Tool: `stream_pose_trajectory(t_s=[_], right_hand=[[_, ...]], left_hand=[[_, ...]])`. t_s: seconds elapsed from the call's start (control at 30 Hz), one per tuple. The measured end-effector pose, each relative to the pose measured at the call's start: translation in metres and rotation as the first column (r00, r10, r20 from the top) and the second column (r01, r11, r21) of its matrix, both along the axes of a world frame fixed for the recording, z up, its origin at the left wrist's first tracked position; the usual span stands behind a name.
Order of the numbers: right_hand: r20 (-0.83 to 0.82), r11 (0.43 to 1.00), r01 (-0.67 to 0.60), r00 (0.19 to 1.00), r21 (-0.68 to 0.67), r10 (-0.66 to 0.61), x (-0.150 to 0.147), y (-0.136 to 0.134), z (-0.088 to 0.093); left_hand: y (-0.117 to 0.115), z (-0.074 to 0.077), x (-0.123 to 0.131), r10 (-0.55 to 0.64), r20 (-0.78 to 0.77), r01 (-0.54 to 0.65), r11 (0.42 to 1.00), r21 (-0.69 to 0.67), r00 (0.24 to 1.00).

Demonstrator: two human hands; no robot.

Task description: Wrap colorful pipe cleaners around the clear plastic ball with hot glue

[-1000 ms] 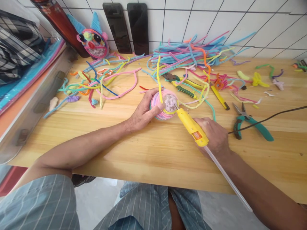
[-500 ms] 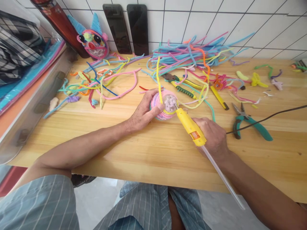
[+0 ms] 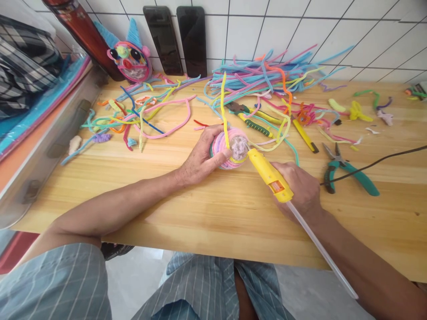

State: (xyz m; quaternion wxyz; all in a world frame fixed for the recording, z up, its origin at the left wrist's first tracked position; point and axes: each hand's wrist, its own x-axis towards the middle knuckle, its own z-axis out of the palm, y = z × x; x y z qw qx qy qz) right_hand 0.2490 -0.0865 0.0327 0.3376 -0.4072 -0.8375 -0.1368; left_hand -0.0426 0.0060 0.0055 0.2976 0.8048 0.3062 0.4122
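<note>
My left hand [image 3: 203,158] is closed around a round, cup-like piece wound with pastel pipe cleaners [image 3: 220,144], its thumb across the front. A whitish, see-through end [image 3: 239,148] of this piece faces right. One yellow pipe cleaner [image 3: 223,106] sticks up from it, and a yellow strand runs along its lower rim. In my right hand [image 3: 298,189] is a yellow glue gun [image 3: 268,173] with a long clear glue stick [image 3: 322,249] trailing out of its back. The nozzle meets the rim of the whitish end; whether it touches I cannot tell.
Behind the hands lie a heap of pipe cleaners [image 3: 247,80], green-yellow pliers [image 3: 255,124] and a yellow cutter [image 3: 305,135]. Teal pliers [image 3: 348,169] lie right, crossed by a black cord [image 3: 376,160]. A finished eared figure [image 3: 131,60] and two phones [image 3: 191,40] stand at the wall.
Both hands have shifted slightly right, with the wound piece and the glue gun. The nozzle stays at the rim, and the upright yellow pipe cleaner leans a little more to the left.
</note>
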Motion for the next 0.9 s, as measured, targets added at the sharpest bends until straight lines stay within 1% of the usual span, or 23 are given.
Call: stream_pose_trajectory(t_s=[0.17, 0.3, 0.4, 0.6, 0.77, 0.9], right_hand=[[0.003, 0.999, -0.006, 1.000, -0.034, 0.006, 0.0029, -0.0047, -0.0001], [0.026, 0.999, 0.019, 1.000, -0.035, -0.018, 0.0019, -0.0047, -0.0011], [0.025, 0.999, 0.010, 1.000, -0.035, -0.009, 0.0009, -0.0033, -0.0013], [0.035, 0.999, 0.005, 0.999, -0.034, -0.004, -0.0005, -0.0031, -0.0016], [0.023, 0.999, -0.004, 1.000, -0.043, 0.005, -0.0015, -0.0027, -0.0010], [0.016, 0.999, -0.006, 1.000, -0.052, 0.007, -0.0022, -0.0029, -0.0001]], left_hand=[[0.0013, -0.0035, 0.0004, 0.023, 0.041, -0.022, 1.000, -0.018, 0.999], [0.0010, -0.0022, 0.0008, 0.040, 0.034, -0.038, 0.998, -0.058, 0.999], [0.0010, -0.0008, 0.0009, 0.036, 0.031, -0.034, 0.997, -0.066, 0.999], [0.0017, -0.0006, 0.0003, 0.022, 0.032, -0.020, 0.998, -0.061, 0.999], [0.0017, -0.0014, 0.0004, 0.008, 0.027, -0.008, 1.000, -0.019, 1.000], [0.0003, -0.0008, 0.0009, 0.023, 0.026, -0.023, 1.000, -0.020, 0.999]])
